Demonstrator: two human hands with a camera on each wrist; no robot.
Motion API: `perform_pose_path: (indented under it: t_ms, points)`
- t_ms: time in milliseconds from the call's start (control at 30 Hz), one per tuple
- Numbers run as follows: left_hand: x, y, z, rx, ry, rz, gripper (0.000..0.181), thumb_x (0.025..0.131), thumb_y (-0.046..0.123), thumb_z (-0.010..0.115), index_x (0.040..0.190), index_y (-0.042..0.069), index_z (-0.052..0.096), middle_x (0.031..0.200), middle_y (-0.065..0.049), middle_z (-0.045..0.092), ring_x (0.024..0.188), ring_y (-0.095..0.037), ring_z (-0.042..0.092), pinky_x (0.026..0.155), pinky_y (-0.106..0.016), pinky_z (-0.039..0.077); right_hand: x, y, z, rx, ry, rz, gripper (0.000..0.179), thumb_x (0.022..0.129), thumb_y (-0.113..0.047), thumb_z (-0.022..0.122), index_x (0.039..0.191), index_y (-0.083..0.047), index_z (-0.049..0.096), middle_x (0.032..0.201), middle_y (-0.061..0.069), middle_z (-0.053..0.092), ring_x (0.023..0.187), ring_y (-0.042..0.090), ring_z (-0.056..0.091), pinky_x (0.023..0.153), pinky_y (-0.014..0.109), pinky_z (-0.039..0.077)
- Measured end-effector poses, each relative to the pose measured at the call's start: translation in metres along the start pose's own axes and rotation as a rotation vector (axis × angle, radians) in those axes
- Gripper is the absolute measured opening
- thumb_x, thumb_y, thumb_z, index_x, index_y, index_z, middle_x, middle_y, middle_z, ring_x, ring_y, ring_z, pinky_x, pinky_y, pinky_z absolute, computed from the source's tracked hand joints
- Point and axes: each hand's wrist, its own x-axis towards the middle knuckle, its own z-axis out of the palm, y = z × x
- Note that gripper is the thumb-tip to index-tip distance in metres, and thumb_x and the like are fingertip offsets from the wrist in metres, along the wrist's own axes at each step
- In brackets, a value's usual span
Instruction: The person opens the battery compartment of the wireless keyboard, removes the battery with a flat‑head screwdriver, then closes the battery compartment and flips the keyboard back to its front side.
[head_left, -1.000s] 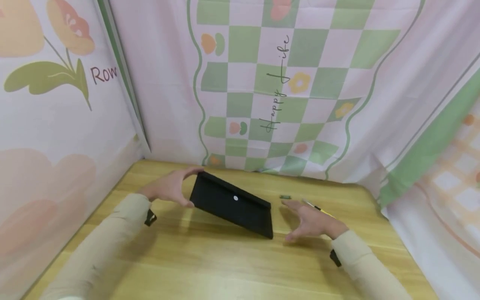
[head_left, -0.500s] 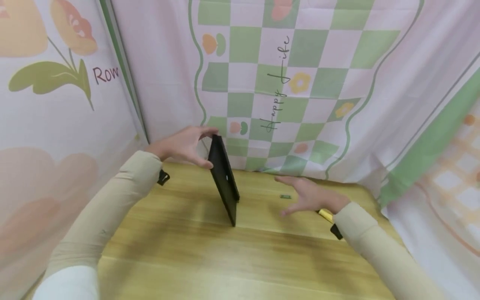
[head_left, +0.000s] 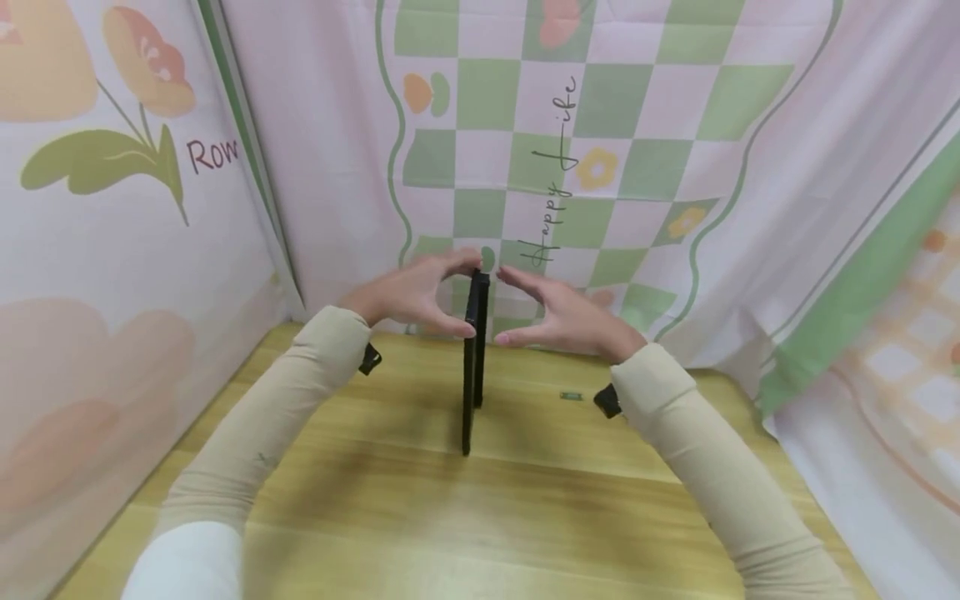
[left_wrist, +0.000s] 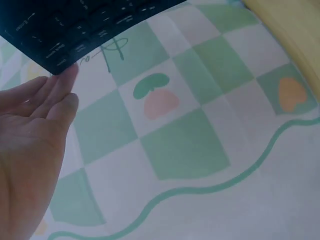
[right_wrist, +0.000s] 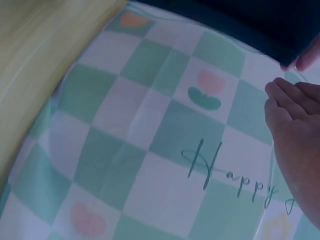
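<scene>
A black keyboard (head_left: 469,383) stands on end, seen almost edge-on in the head view; I cannot tell whether its lower end touches the table. My left hand (head_left: 416,292) grips its top end between thumb and fingers. In the left wrist view, lettered keys of the keyboard (left_wrist: 82,30) face that hand (left_wrist: 32,140). On the other side, my right hand (head_left: 566,312) is spread, fingertips close to the keyboard's top but apart from it. The right wrist view shows the dark keyboard back (right_wrist: 240,22) above this hand (right_wrist: 300,125).
A small green battery-like piece (head_left: 572,396) lies on the wooden table (head_left: 420,525), right of the keyboard. Behind the table hangs a checkered curtain (head_left: 615,100); a printed cloth wall (head_left: 150,267) borders the left side.
My left hand has raised the keyboard from a slant to upright and shifted it rightward. My right hand has moved up and left towards it. The yellow-handled tool is now hidden by the right arm.
</scene>
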Motion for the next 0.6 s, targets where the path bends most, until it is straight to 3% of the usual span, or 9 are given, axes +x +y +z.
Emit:
perform_pose_path:
  t_ms: [300,433,600]
  points:
    - [0.003,-0.008,0.017,-0.157,0.042,0.057,0.114,0.077,0.033,0.096,0.165,0.005,0.029,0.171,-0.013,0.037,0.16,-0.025,0.035,0.134,-0.037,0.024,0.01,-0.006,0.015,0.008,0.079,0.015,0.116,0.083,-0.062,0.084,0.171,-0.025,0.017,0.176,0.0,0.024,0.163,0.026,0.026,0.132,0.058,0.025]
    - [0.003,-0.012,0.024,-0.141,0.038,0.022,0.12,0.076,0.037,0.097,0.166,0.004,0.025,0.171,-0.014,0.036,0.16,-0.026,0.035,0.134,-0.039,0.025,0.011,-0.008,0.012,-0.006,0.089,0.015,0.117,0.082,-0.059,0.086,0.17,-0.021,0.02,0.175,0.003,0.028,0.162,0.028,0.028,0.131,0.059,0.026]
    - [-0.003,-0.022,0.04,-0.1,-0.03,-0.048,0.124,0.076,0.044,0.095,0.168,0.005,0.021,0.173,-0.013,0.033,0.16,-0.028,0.034,0.134,-0.046,0.025,0.002,-0.005,-0.001,-0.039,0.064,0.037,0.115,0.082,-0.051,0.088,0.17,-0.016,0.022,0.175,0.007,0.028,0.162,0.032,0.028,0.131,0.061,0.025]
